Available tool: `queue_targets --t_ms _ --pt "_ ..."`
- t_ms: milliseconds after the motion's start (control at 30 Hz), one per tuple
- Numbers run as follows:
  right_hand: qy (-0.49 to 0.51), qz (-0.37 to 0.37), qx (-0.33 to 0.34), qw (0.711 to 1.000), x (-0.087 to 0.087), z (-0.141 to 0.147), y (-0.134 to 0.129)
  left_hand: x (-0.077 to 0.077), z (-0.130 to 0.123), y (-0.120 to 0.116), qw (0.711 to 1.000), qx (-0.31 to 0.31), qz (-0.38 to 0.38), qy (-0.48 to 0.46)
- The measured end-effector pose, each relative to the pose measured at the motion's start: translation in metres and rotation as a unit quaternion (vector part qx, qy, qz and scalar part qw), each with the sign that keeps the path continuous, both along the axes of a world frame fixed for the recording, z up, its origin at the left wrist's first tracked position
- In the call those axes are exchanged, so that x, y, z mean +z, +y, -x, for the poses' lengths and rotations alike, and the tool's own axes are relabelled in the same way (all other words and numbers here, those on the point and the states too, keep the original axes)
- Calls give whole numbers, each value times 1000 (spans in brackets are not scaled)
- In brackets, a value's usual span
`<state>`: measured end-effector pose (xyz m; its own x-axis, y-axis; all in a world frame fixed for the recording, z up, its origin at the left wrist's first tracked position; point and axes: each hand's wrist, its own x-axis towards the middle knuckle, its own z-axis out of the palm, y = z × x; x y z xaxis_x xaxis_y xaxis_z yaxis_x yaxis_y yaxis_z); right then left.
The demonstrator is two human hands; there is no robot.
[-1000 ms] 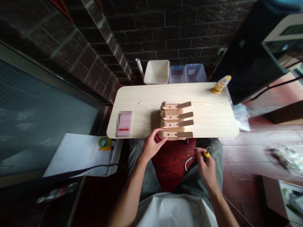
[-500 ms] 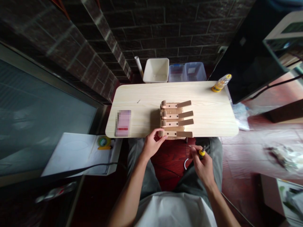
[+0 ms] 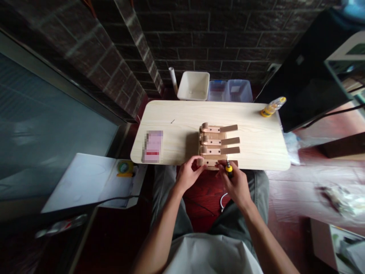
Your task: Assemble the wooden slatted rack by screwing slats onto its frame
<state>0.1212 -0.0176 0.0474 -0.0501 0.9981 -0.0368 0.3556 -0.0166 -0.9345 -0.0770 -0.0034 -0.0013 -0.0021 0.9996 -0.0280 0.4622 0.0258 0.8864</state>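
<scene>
Several wooden hooks [image 3: 212,141], each with a curled left end and a flat right end, lie in a row across a light wooden board [image 3: 216,135]. Dark spots, seemingly screws or holes, show on their middle parts. My left hand [image 3: 188,174] pinches the curled end of the nearest hook [image 3: 211,163] at the table's front edge. In my right hand [image 3: 237,187] is a screwdriver [image 3: 229,169] with a yellow and black handle, its shaft pointing away from me. The right fingertips touch the nearest hook near its right dark spot; anything small between them cannot be made out.
On the pale table [image 3: 171,152] lie a blurred pink packet [image 3: 153,146] and a thin dark item [image 3: 172,121]. A clear bottle-shaped case with yellow ends [image 3: 273,107] stands at the back right. Beyond the table are a cream bin [image 3: 194,85] and clear plastic boxes [image 3: 239,90].
My right hand has moved up from above my lap to the nearest hook, bringing the screwdriver along. My left hand stays on the curled end. The whole view has shifted slightly.
</scene>
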Motion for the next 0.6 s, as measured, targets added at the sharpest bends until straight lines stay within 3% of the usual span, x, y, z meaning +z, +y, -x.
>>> queue_targets --t_ms 300,600 --pt "-90 -7 -9 996 9 6 10 -4 5 1 1000 -13 5 -28" --pt "-69 -23 -146 987 27 -17 11 -4 4 3 1000 0 5 -14"
